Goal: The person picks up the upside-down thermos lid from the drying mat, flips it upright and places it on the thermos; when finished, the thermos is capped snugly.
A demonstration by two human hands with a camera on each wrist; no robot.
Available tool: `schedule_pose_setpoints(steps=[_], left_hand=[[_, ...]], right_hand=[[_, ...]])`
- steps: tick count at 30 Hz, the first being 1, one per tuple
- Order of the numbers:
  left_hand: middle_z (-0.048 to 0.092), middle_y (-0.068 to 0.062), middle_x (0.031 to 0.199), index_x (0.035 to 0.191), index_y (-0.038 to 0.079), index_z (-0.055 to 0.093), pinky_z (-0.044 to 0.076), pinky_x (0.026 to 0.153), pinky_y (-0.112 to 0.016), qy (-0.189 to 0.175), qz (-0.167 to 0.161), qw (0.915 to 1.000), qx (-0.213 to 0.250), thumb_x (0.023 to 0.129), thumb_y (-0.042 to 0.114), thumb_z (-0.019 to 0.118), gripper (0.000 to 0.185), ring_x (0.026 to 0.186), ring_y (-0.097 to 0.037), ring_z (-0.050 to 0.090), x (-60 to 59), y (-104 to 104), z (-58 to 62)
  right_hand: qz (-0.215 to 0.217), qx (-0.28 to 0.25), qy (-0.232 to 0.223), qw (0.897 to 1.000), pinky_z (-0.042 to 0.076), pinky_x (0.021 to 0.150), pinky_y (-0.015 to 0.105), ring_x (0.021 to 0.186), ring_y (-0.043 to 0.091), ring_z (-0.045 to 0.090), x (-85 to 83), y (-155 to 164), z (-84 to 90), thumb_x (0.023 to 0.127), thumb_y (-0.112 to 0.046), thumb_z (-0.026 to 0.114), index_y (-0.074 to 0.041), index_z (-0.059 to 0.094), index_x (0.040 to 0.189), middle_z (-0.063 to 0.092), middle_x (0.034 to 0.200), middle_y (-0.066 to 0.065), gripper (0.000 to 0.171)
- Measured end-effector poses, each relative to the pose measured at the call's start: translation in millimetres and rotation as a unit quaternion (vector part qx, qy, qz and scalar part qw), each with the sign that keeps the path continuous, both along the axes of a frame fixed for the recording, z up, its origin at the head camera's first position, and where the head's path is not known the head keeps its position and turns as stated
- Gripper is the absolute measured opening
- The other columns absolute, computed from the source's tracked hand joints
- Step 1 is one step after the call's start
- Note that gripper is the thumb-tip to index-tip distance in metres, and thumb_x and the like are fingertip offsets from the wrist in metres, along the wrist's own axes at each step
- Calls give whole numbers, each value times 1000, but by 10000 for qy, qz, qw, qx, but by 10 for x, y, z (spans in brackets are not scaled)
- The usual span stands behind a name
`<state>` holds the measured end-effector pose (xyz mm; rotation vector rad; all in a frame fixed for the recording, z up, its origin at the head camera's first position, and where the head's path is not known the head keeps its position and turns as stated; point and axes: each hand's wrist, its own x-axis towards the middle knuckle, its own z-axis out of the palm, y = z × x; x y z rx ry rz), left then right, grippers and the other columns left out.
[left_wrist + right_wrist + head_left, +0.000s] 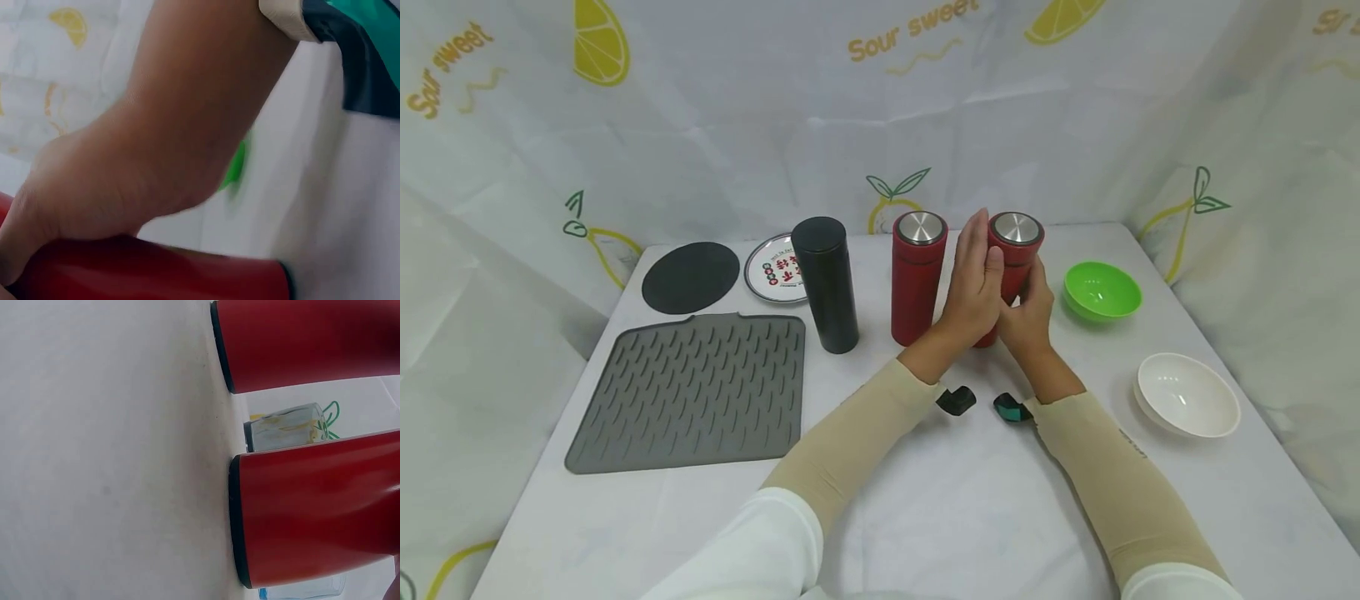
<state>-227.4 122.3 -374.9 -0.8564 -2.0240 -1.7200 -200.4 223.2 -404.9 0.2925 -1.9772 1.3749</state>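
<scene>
Standing upright on the white surface [925, 500], two red flasks with steel lids are seen side by side. The right red flask [1017, 250] is held between both hands: the left hand [973, 287] is laid against its left side with fingers nearly straight and pointing up, thumb across the front, and the right hand [1028, 312] is curled round its lower right side. The left red flask [917, 279] is left untouched just beside them. A black flask [825, 283] is set further left, in front of a round metal plate [767, 271] on which red characters are printed, too small to be read. A dark round mat [691, 277] and a grey ribbed drying mat [692, 396] are placed at the left. "Sour sweet" is printed in yellow on the backdrop [880, 125], among lemon slices and pears. A green bowl [1102, 292] and a white bowl [1186, 394] are found at the right; nothing is seen in either.
</scene>
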Motion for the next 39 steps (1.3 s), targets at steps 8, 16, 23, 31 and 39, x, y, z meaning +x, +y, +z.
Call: schedule_pose_setpoints(steps=[8, 16, 23, 31, 39], left_hand=[[51, -11, 131, 147, 6, 32, 36, 102, -22, -319, 481, 9959, 701, 107, 24, 32, 44, 120, -8, 48, 39, 27, 83], [49, 8, 128, 147, 20, 30, 47, 87, -19, -1380, 289, 9899, -176, 79, 44, 78, 87, 109, -1, 49, -33, 45, 216], [47, 0, 130, 137, 9, 43, 36, 100, -21, -420, 869, 9952, -159, 86, 35, 75, 65, 121, -6, 41, 88, -33, 136], [46, -4, 139, 148, 6, 34, 39, 98, -18, -439, 458, 9968, -477, 91, 34, 68, 71, 121, -3, 42, 112, -72, 239], [47, 6, 135, 148, 14, 31, 43, 94, -20, -1422, 285, 9880, -536, 84, 41, 76, 83, 117, -3, 47, 65, -82, 330]], right_hand=[[62, -33, -78, 9999, 45, 98, 30, 110, 18, 59, 30, -20, 43, 84, -9, 70, 3, 43, 138, 59, 127, 18, 61], [-10, 150, -82, 9999, 43, 71, 19, 79, 10, 49, 52, -18, 28, 82, 1, 62, 7, 46, 126, 58, 112, 22, 47], [25, 150, -60, 9999, 46, 89, 20, 99, 12, 58, 38, -15, 37, 84, -3, 64, 6, 44, 133, 59, 126, 19, 54], [72, 236, -47, 9997, 43, 69, 21, 80, 7, 50, 21, 29, 47, 83, 0, 63, 10, 44, 129, 60, 108, 24, 51], [927, 253, -803, 9921, 45, 93, 23, 111, 8, 52, 3, 328, 65, 79, 1, 74, 1, 48, 135, 56, 128, 12, 61]])
